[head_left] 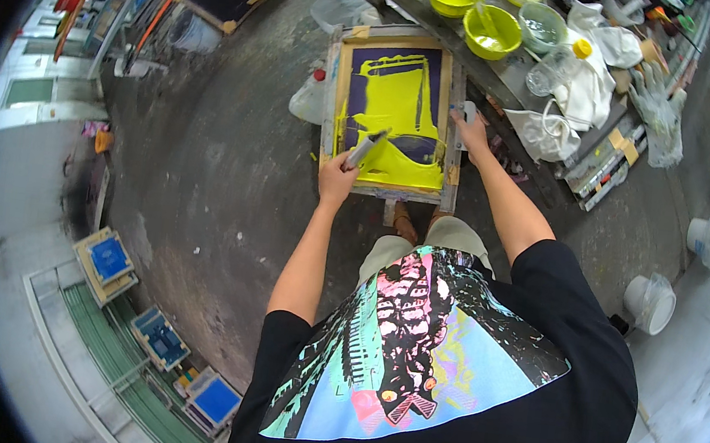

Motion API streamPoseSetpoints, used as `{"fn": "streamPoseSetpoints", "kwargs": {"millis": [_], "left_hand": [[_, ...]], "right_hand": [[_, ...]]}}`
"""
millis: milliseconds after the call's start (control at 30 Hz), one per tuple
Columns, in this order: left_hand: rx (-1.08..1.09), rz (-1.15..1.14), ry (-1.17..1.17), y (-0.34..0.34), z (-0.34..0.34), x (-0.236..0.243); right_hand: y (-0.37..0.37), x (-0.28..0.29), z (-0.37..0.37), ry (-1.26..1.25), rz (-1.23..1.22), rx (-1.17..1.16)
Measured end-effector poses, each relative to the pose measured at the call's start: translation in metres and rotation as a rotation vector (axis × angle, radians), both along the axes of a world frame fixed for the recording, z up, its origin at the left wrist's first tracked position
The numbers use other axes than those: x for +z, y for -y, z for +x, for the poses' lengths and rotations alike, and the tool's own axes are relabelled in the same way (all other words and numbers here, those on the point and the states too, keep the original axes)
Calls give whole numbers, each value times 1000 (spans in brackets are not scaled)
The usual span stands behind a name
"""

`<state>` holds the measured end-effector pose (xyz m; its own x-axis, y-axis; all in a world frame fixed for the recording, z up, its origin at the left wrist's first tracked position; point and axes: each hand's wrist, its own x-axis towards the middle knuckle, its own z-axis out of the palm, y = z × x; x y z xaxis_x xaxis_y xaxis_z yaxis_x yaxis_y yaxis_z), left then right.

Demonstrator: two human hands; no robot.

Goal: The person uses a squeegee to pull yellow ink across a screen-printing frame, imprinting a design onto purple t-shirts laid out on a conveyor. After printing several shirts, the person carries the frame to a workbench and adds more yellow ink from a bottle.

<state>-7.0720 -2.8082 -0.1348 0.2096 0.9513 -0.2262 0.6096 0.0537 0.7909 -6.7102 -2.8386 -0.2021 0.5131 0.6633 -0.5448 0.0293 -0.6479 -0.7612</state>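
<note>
A wooden-framed printing screen (329,106) lies in front of me, its dark mesh largely coated in bright yellow ink (397,105). The ink is thickest along the near end. My left hand (337,181) is closed round the handle of a squeegee (366,148), tilted over the screen's near left part with its far end at the ink. At the screen's right side, my right hand (471,133) is closed on the frame's edge, beside a small pale rounded piece (469,112). Its fingertips are partly hidden.
On the bench at right stand a yellow-green ink bowl (492,35), a clear tub (542,27), a yellow-capped bottle (559,66) and white rags (590,82). White buckets (649,303) are by the right wall. More screens (109,258) lean at left. A plastic bag (307,100) lies beside the screen.
</note>
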Motion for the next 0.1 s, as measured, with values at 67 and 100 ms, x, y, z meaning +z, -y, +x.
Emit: {"fn": "streamPoseSetpoints", "kwargs": {"millis": [67, 100], "left_hand": [[102, -77, 87, -14, -1, -8], [143, -119, 146, -17, -5, -21]], "right_hand": [[-2, 5, 12, 2, -67, 18], [-4, 7, 12, 3, -70, 28]]}}
